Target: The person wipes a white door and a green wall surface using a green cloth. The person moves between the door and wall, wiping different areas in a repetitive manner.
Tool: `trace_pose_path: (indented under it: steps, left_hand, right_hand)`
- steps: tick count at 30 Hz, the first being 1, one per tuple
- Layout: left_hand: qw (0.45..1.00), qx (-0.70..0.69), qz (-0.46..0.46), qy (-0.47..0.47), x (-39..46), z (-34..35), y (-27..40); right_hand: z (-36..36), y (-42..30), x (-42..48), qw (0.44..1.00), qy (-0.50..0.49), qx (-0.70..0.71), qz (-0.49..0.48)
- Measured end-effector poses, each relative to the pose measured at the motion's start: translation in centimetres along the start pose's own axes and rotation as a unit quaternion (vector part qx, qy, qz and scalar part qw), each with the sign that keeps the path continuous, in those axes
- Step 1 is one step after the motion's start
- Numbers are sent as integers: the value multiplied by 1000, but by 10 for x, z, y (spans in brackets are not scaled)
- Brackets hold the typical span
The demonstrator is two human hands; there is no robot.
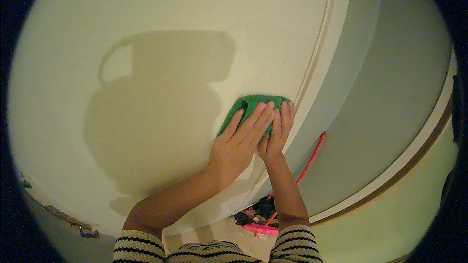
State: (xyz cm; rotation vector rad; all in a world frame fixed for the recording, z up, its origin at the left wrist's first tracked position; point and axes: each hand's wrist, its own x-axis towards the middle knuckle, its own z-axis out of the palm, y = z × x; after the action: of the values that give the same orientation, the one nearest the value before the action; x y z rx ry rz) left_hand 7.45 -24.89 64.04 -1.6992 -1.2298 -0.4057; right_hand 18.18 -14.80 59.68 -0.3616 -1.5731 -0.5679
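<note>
A green cloth (256, 99) lies flat against a pale, smooth panel (175, 117), near its right-hand edge. My left hand (239, 133) presses on the cloth with its fingers stretched out over it. Beside it, my right hand (278, 128) also rests on the cloth, its fingertips close to the panel's edge trim. The two hands touch or overlap at the fingers, and the right palm is partly hidden. Both arms reach up from striped sleeves. A large shadow falls on the panel to the left of the hands.
Right of the panel runs a raised pale frame (338, 40), then a grey-green wall surface (387, 98). A pink broom (260, 229) leans there with its red handle (310, 159), beside a pile of dark, mixed items (265, 208) on the floor. Metal hardware (89, 232) shows at lower left.
</note>
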Motion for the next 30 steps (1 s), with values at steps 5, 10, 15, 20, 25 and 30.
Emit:
trace_pose_path:
  steps: [5,10,15,20,25,30]
  left_hand:
    - [998,26,54,-37,-20,13,0]
    - [993,-2,82,-90,-116,56,30]
    - [996,28,66,-60,-116,45,29]
    - [997,-37,-51,43,-54,8,-11]
    - [998,-24,-39,34,-71,5,-17]
    - [987,-47,-17,-154,-154,23,0]
  right_hand:
    - [8,-3,-26,999,17,-29,-16]
    - [11,-44,-139,998,-28,3,48]
    - [12,-46,-140,999,-36,7,38]
    - [17,-45,-29,999,0,21,31]
    - [25,-58,-35,999,19,12,28]
    - [27,-99,-130,999,-43,25,20]
